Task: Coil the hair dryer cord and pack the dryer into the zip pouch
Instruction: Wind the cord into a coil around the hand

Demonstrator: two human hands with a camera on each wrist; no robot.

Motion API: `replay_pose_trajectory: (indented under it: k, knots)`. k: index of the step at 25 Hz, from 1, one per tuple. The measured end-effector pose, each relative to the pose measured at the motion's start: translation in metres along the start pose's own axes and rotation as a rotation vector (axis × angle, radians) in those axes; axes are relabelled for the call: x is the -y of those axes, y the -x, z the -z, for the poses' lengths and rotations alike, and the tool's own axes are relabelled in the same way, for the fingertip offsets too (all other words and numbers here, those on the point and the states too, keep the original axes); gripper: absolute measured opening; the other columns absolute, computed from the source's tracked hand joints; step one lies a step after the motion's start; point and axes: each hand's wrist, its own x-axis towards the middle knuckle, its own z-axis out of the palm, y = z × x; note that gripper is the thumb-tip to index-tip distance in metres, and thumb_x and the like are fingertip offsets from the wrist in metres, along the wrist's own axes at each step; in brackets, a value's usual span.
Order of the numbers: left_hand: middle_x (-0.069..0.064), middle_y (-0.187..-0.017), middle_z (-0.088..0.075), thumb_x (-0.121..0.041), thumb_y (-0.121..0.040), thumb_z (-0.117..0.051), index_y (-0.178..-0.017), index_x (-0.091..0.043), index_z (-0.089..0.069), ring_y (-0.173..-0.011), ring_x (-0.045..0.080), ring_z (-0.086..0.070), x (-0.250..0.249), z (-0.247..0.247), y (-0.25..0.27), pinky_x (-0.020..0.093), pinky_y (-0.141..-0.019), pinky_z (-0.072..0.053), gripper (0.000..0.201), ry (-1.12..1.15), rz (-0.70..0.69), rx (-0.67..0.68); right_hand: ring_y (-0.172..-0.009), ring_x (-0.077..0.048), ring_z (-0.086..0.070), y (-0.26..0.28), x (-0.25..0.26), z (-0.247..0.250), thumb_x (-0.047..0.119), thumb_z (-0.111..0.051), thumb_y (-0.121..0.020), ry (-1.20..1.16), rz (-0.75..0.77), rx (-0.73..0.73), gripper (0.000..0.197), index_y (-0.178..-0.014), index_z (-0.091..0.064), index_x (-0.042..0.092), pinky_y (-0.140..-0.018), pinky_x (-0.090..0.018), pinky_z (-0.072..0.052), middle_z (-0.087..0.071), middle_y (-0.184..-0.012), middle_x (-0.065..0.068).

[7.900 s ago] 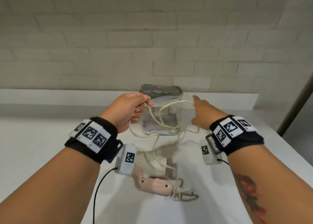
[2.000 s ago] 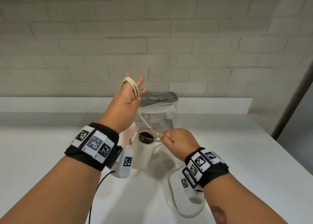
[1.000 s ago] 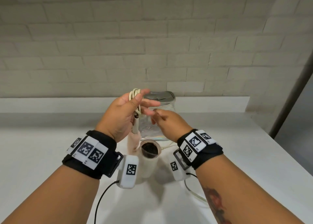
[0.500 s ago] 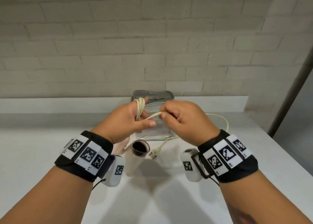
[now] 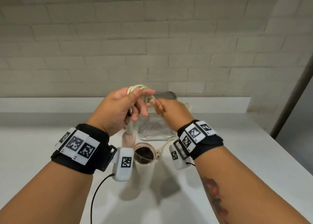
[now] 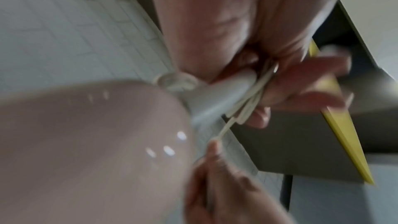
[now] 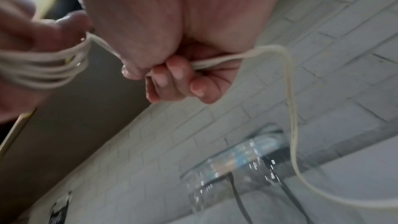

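Observation:
My left hand [image 5: 126, 105] holds the cream cord [image 5: 137, 87] wound in several loops round its fingers, seen close in the left wrist view as the cord loops [image 6: 247, 105] beside the grey cord sleeve [image 6: 215, 98]. The pink hair dryer [image 5: 128, 140] hangs under that hand, its barrel mouth [image 5: 144, 153] facing up. My right hand [image 5: 166, 108] pinches the free cord [image 7: 215, 62] just right of the coil [image 7: 43, 74]. The plug [image 5: 160, 150] lies on the table by the barrel. The clear zip pouch [image 5: 155, 130] stands behind the hands, top open.
The white table [image 5: 237, 156] runs to a raised ledge [image 5: 50, 103] under a pale brick wall. Its right edge [image 5: 288, 149] falls away near a dark post. A black cable [image 5: 96, 191] trails from my left wrist camera.
The dryer has come up off the table and the loose cord has been gathered onto my left fingers. In the last half second my right hand carried the cord round the coil toward the far side.

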Motion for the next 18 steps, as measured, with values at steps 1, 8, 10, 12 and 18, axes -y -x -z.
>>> replay_pose_trajectory:
  k: [1, 8, 10, 12, 18]
  knots:
    - [0.008, -0.07, -0.073, -0.041, -0.087, -0.052, -0.112, -0.008, -0.067, -0.045, 0.011, -0.053, 0.0, -0.001, -0.001, 0.026, -0.077, -0.054, 0.043, 0.037, -0.009, -0.032, -0.064, -0.019, -0.052, 0.003, 0.001, -0.007, 0.053, -0.017, -0.098, 0.003, -0.003, 0.054, 0.044, -0.074, -0.052, 0.039, -0.064, -0.032, -0.044, -0.053, -0.065, 0.003]
    - [-0.007, -0.129, -0.065, -0.018, -0.102, -0.039, -0.146, -0.01, -0.026, -0.12, 0.008, -0.06, 0.025, -0.009, -0.008, 0.027, -0.106, -0.032, 0.047, -0.01, -0.005, -0.186, -0.064, -0.026, -0.055, 0.024, 0.013, -0.023, 0.028, -0.039, -0.085, 0.089, 0.106, 0.046, 0.019, -0.078, -0.054, 0.018, -0.057, -0.035, -0.045, -0.06, -0.068, -0.002]
    - [-0.022, -0.125, -0.062, -0.021, -0.103, -0.037, -0.148, -0.013, -0.027, -0.121, -0.003, -0.055, 0.029, -0.003, -0.011, 0.019, -0.106, -0.033, 0.047, -0.219, -0.008, -0.161, -0.056, -0.022, -0.048, 0.032, 0.016, -0.013, 0.028, -0.042, -0.078, 0.118, 0.14, 0.047, 0.014, -0.069, -0.048, 0.019, -0.051, -0.031, -0.037, -0.052, -0.059, 0.001]
    - [-0.027, -0.11, -0.066, -0.033, -0.102, -0.036, -0.142, -0.019, -0.042, -0.122, -0.021, -0.041, 0.031, 0.006, -0.011, 0.019, -0.109, -0.031, 0.044, -0.512, -0.001, -0.143, -0.052, -0.019, -0.045, 0.041, 0.019, 0.001, 0.029, -0.041, -0.077, 0.136, 0.18, 0.065, 0.015, -0.066, -0.046, 0.019, -0.048, -0.03, -0.033, -0.048, -0.055, 0.002]
    - [-0.009, -0.087, -0.072, -0.046, -0.066, -0.08, -0.114, -0.024, -0.061, -0.078, -0.003, -0.064, 0.035, 0.026, -0.002, 0.022, -0.078, -0.05, 0.056, -0.806, 0.141, -0.005, -0.052, -0.006, -0.044, 0.038, -0.007, 0.06, 0.027, -0.053, -0.088, -0.172, 0.064, -0.032, 0.018, -0.075, -0.062, 0.017, -0.053, -0.025, -0.036, -0.046, -0.053, 0.007]
